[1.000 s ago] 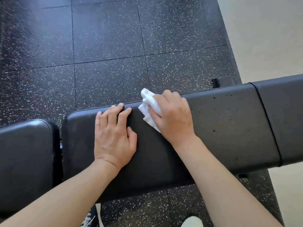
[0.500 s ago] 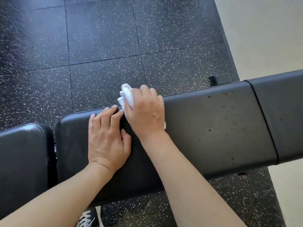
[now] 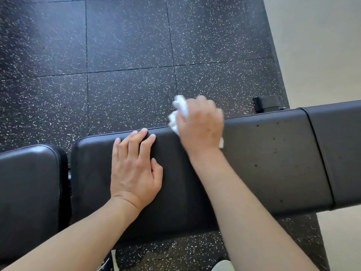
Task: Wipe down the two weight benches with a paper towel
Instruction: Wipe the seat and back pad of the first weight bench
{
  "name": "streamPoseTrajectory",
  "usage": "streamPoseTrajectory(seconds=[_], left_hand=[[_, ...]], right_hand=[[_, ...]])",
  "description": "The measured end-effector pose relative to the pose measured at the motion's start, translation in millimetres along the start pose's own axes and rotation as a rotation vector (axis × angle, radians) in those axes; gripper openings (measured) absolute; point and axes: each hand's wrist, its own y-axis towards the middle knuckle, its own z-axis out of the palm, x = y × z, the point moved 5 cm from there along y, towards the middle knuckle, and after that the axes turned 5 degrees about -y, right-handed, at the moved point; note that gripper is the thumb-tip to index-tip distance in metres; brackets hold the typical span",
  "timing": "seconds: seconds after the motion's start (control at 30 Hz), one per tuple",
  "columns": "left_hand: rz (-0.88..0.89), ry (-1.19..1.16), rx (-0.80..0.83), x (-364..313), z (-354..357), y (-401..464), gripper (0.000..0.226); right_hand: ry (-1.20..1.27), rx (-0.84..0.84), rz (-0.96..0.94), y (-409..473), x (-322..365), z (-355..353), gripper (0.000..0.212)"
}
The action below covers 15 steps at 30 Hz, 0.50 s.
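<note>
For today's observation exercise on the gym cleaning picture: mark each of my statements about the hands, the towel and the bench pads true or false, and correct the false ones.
1. The right hand grips the paper towel. True.
2. The left hand rests flat on the long bench pad. True.
3. The towel is at the pad's near edge. False: it is at the far edge.
4. The left hand holds a spray bottle. False: it holds nothing.
5. The speckled floor is dark. True.
6. The shorter pad lies right of the long pad. False: it lies left.
</note>
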Motion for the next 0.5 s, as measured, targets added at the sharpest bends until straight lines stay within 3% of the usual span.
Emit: streamPoseTrajectory(seconds=[0.13,0.23,0.3,0.4,0.5], left_hand=[[0.008,-0.012,-0.015,0,1,-1,0.056],[0.011,0.000,-0.017,1,2,-1,0.055],[0.009,0.000,-0.024,2,2,-1,0.055],[0.016,0.002,-0.021,1,1,-1,0.055],[0.016,-0.003,-0.016,1,2,-1,0.055]], right_hand=[[0.045,0.073,-0.205,-10,53,13,0.021],[0.051,0.017,-0.248,-10,18,1,0.030],[0.064,-0.061,-0.175,-5,-33,-12,0.031],[0.059,-0.038,0.023,9,-110,-18,0.039],[0.003,-0.053,0.107,11,-108,-17,0.033]])
